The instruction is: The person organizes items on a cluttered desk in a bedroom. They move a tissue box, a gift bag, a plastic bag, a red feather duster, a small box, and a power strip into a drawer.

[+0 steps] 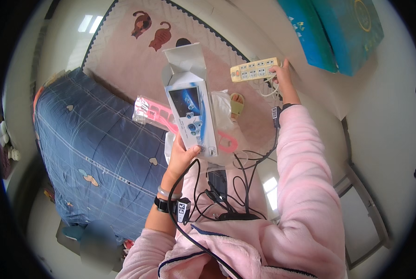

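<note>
My left hand (182, 156) grips the lower end of a white and blue cardboard box (208, 125), thumb on its front. The box's top flap (185, 60) stands open, and what is inside does not show. A pink plastic thing (157, 113) in clear wrap lies behind the box, partly hidden by it; whether my left hand also holds it I cannot tell. Out to the right, my right hand (285, 80) is closed around the end of a cream power strip (250, 71) with several sockets. Its pale cord (269, 89) hangs in a loop below that hand.
On the left is a bed with a blue checked cover (101, 153). A pink rug (124, 56) with cat figures covers the floor ahead. Teal boxes (319, 35) stand at the upper right. Black cables (245, 186) cross my lap, and a green slipper (237, 106) shows beyond.
</note>
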The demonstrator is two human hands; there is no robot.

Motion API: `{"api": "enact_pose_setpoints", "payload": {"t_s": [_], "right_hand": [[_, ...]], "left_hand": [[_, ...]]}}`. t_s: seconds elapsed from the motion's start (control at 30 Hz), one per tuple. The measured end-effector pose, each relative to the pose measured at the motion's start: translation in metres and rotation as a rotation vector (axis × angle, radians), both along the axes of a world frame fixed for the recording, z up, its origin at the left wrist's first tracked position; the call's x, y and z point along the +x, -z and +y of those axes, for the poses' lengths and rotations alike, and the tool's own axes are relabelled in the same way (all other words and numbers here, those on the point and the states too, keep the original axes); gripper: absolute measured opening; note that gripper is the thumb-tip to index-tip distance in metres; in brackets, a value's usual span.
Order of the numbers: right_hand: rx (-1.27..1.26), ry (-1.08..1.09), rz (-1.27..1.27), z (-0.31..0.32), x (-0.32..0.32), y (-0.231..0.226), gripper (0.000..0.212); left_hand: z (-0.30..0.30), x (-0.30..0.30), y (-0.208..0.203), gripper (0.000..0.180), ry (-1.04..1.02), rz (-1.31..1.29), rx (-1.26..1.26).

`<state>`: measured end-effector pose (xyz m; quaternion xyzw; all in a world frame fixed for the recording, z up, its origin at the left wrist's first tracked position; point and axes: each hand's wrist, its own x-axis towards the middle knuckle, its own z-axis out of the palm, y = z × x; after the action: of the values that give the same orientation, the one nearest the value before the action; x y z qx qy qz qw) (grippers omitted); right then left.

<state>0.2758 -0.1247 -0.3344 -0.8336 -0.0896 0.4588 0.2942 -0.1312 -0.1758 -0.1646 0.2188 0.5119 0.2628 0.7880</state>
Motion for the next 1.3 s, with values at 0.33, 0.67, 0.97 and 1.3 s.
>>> {"api": "enact_pose_setpoints", "payload": {"t_s": [0.33, 0.67, 0.97, 1.3], "right_hand": [[-0.076, -0.079, 0.036, -0.039, -0.009, -0.012, 0.094], [-0.043, 0.003, 0.483, -0.083, -0.073, -0.026, 0.099], [0.179, 0.114, 0.626, -0.1, -0.05, -0.149, 0.069], [0.547, 0.106, 0.281, -0.051, -0.048, -0.302, 0.078]], "left_hand": [[0.0, 0.009, -0.005, 0.088, -0.051, 0.031, -0.043], [0.001, 0.009, -0.01, 0.083, -0.03, 0.096, 0.07], [-0.01, -0.005, -0.007, 0.078, -0.141, 0.106, 0.04], [-0.019, -0.026, -0.011, 0.073, -0.404, -0.123, 0.005]]}}
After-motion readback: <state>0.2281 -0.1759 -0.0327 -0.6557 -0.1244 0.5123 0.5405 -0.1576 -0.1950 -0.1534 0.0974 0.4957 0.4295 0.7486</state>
